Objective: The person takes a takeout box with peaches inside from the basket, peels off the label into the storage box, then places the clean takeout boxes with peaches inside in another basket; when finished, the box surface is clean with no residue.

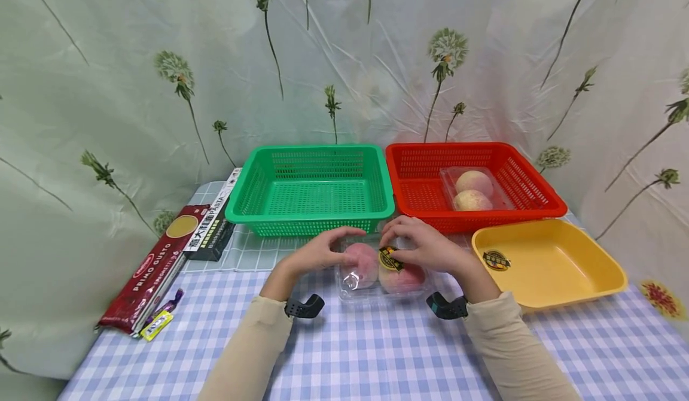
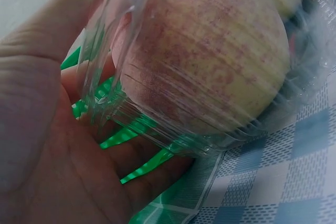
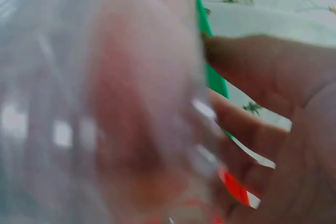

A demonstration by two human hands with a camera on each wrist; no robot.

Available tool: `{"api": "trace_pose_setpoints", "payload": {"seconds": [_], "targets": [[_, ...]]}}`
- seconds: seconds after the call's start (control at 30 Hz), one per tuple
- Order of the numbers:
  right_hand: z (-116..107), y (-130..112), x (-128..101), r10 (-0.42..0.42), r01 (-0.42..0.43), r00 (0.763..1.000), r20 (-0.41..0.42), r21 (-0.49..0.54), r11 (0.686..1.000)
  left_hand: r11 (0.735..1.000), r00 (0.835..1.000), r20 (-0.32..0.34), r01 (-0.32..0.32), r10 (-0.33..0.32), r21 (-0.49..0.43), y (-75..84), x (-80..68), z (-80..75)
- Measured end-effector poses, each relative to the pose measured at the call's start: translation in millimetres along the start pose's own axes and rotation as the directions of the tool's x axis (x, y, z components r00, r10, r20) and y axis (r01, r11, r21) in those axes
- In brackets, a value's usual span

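Observation:
A clear plastic clamshell box (image 1: 371, 297) with two pinkish peaches lies near the middle of the table, in front of the baskets. A black and gold sticker (image 1: 390, 258) marks its lid. My left hand (image 1: 317, 251) grips the left end, thumb on the near side and fingers behind. At the other end my right hand (image 1: 430, 245) holds the box, thumb by the sticker. In the left wrist view one peach (image 2: 210, 56) shows through the ribbed plastic, thumb and fingers around the box's end. The right wrist view is blurred, with a peach (image 3: 142, 87) behind plastic and fingers alongside.
Behind stand a green basket (image 1: 309, 218) and a red basket (image 1: 479, 214) holding another boxed pair of peaches (image 1: 473, 190). A yellow tray (image 1: 560, 269) is at right. At left lie a red spaghetti packet (image 1: 156, 269), a black pasta box (image 1: 212, 239) and small wrapped sweets (image 1: 157, 325).

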State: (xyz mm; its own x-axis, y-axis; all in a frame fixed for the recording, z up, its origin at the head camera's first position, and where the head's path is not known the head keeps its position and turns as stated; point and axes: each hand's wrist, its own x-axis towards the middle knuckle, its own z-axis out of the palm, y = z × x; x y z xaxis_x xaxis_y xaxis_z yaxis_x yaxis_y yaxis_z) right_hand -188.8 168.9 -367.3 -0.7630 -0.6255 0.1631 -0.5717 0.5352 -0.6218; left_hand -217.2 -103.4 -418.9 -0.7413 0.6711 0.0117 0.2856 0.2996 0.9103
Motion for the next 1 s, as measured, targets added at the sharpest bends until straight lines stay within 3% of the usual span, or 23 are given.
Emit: {"api": "trace_pose_setpoints", "payload": {"seconds": [0.13,0.27,0.6,0.8,1.0], "targets": [[6,-4,4,0.011,-0.015,0.995,-0.095,-0.048,0.999,1.0,1.0,0.007,-0.005,0.005,-0.001,-1.4,0.3,0.2],[7,-7,4,0.042,-0.045,0.993,-0.108,-0.028,0.999,1.0,1.0,0.009,-0.006,0.006,-0.007,-1.3,0.5,0.4],[2,-3,1,0.073,-0.072,0.997,-0.005,0.103,0.992,1.0,1.0,0.01,-0.001,0.001,-0.004,-1.1,0.5,-0.3],[-6,-3,-3,0.102,-0.118,0.992,0.072,0.27,0.955,1.0,1.0,0.008,-0.003,0.003,0.0,0.2,-0.3,0.0],[-15,-2,-8,0.078,-0.105,0.993,0.09,0.356,0.928,1.0,1.0,-0.004,0.005,-0.005,0.006,0.1,-0.9,-0.1]]}}
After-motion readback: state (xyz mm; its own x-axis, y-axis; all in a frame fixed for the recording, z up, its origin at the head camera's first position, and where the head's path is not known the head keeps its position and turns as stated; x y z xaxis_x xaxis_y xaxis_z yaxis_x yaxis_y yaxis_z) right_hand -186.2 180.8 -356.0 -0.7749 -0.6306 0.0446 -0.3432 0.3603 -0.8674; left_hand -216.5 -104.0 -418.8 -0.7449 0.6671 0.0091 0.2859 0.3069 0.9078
